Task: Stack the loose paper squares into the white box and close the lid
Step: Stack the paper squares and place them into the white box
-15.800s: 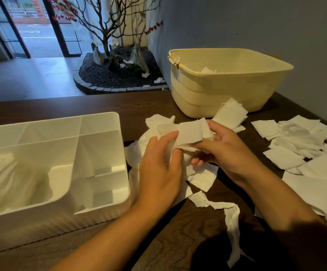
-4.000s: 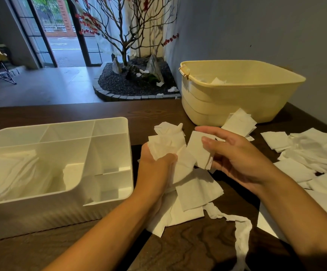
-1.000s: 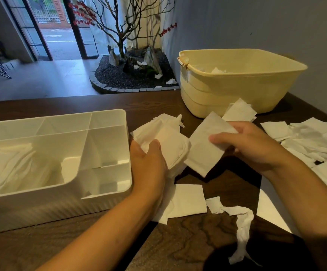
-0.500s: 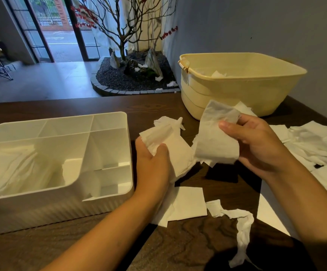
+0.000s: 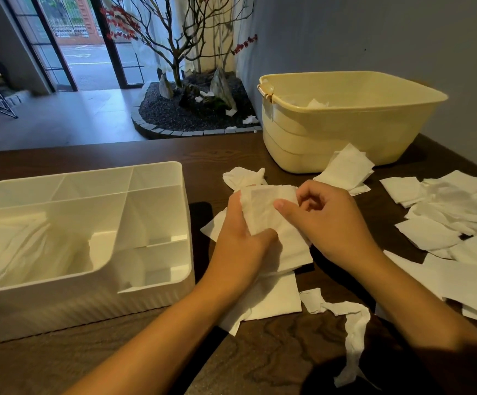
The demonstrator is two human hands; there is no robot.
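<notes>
White box [image 5: 157, 178], one, divided, open-topped and unmarked, sits at left on a dark table [image 5: 274, 363], its long axis left-right. Beside it, left hand [image 5: 240, 246] and right hand [image 5: 328, 220] both pinch one stack of paper squares [image 5: 263, 206]. Loose squares [image 5: 445, 215], uncounted, lie right; one yellow tub [image 5: 345, 135] behind.

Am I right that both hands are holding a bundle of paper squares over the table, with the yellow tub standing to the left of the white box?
Not quite: in the head view the yellow tub stands to the right of the white box. Both hands, left and right, do hold the paper bundle over the table.
</notes>
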